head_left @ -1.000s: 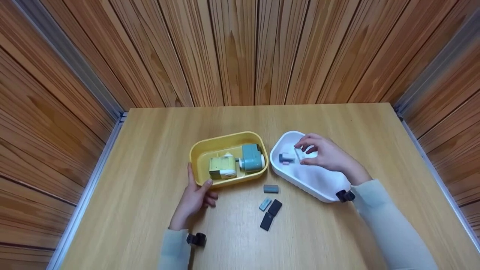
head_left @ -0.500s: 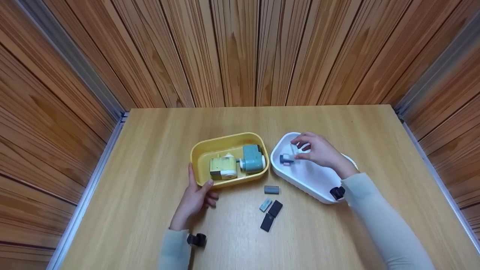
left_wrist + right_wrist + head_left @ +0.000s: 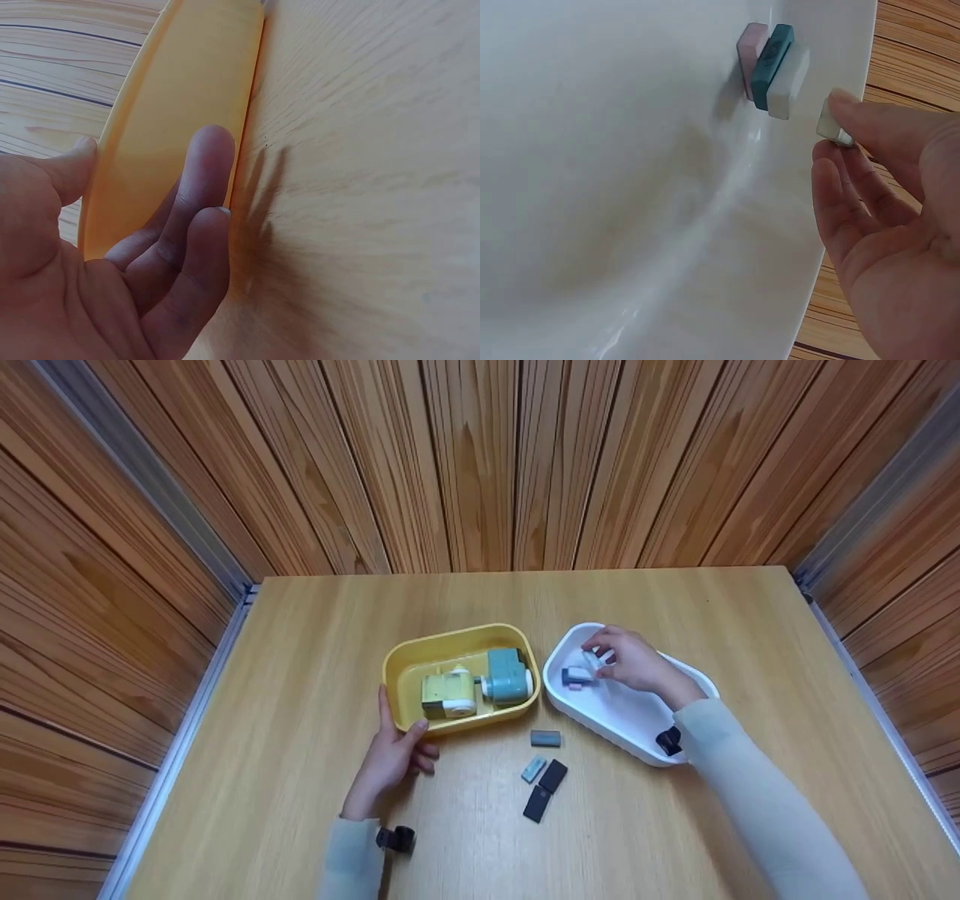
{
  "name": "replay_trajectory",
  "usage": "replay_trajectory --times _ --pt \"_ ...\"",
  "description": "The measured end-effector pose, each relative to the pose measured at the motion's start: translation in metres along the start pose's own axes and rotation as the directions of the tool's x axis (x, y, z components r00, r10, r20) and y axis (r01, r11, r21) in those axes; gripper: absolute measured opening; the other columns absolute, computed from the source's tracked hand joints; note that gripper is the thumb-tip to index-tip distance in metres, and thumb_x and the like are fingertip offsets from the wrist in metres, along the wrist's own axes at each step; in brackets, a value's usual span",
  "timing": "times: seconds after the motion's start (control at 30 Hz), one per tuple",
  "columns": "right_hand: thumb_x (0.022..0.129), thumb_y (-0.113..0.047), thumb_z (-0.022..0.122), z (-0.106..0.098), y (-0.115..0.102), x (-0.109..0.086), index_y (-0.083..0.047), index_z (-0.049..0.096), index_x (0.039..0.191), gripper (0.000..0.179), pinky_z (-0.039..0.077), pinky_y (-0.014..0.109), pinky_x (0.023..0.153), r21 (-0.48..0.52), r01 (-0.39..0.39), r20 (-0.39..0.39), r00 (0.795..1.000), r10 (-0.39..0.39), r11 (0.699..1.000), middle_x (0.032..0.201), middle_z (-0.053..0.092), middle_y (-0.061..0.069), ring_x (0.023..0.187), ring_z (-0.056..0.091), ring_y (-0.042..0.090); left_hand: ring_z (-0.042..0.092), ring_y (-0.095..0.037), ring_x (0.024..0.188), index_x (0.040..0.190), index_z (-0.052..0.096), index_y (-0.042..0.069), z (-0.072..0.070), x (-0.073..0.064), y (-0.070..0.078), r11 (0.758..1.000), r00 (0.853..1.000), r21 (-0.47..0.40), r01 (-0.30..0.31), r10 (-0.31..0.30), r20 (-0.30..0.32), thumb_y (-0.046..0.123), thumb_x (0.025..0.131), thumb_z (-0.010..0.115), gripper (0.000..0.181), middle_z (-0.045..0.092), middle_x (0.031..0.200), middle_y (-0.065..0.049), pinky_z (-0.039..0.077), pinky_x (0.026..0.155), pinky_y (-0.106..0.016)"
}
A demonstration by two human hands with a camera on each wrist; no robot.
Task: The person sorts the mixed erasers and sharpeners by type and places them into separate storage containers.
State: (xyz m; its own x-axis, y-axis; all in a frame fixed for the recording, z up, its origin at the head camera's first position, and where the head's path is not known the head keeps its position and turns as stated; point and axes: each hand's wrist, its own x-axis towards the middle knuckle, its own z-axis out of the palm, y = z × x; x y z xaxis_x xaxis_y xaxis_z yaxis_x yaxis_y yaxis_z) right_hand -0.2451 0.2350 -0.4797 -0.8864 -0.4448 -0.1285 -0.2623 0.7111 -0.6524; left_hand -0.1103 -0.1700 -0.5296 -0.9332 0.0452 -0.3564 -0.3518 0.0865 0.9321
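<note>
My left hand (image 3: 390,761) holds the near left corner of a yellow bin (image 3: 439,641), thumb at its rim and index finger along its side. In the left wrist view, the other fingers (image 3: 206,169) curl loosely beside the outer wall. My right hand (image 3: 637,664) reaches over a white bin (image 3: 630,727), pinching a small white eraser (image 3: 829,127) between thumb and fingertips. Close by, at the bin's far-left end, a pink eraser (image 3: 751,49), a teal eraser (image 3: 771,67) and a white eraser (image 3: 789,82) stand side by side in a row.
Inside the yellow bin lie a yellow-green boxy device (image 3: 442,690) and a teal one (image 3: 506,675), both with white round parts. On the table, in front of the bins, are a grey block (image 3: 545,739), a small light-blue block (image 3: 533,769) and two black blocks (image 3: 553,776).
My right hand has moved left and slightly down toward the row of erasers, carrying the white eraser. The left hand keeps its place on the yellow bin.
</note>
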Motion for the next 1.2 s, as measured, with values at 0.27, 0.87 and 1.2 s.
replay_trajectory --times 0.27,0.87,1.2 --pt "0.086 -0.002 0.075 0.002 0.009 -0.007 -0.006 0.065 0.128 0.043 0.047 0.051 0.094 -0.035 -0.048 0.034 0.998 0.049 0.998 0.121 0.058 0.013 0.111 0.055 0.034 0.07 -0.035 0.071 0.151 -0.024 0.047 -0.001 0.0 0.001 1.0 1.0 0.012 0.011 -0.011 0.008 0.034 0.104 0.054 0.093 0.071 0.091 -0.021 0.058 0.064 -0.043" --pt "0.082 -0.003 0.079 0.009 0.027 -0.003 0.002 0.066 0.124 0.044 0.048 0.048 0.091 -0.045 -0.062 0.048 0.997 0.064 0.997 0.11 0.063 0.013 0.1 0.06 0.03 0.069 -0.033 0.067 0.153 -0.024 0.043 0.0 0.001 -0.001 1.0 1.0 -0.011 -0.015 0.015 0.0 0.031 0.103 0.055 0.094 0.07 0.087 -0.022 0.059 0.064 -0.045" --pt "0.084 -0.006 0.078 0.006 0.026 -0.005 -0.001 0.064 0.126 0.044 0.046 0.05 0.095 -0.015 -0.121 0.067 0.99 0.122 0.993 0.113 0.062 0.013 0.106 0.059 0.032 0.069 -0.032 0.068 0.152 -0.022 0.045 0.0 0.001 -0.002 1.0 1.0 -0.018 -0.01 0.01 0.002 0.029 0.104 0.054 0.092 0.07 0.087 -0.02 0.059 0.064 -0.043"
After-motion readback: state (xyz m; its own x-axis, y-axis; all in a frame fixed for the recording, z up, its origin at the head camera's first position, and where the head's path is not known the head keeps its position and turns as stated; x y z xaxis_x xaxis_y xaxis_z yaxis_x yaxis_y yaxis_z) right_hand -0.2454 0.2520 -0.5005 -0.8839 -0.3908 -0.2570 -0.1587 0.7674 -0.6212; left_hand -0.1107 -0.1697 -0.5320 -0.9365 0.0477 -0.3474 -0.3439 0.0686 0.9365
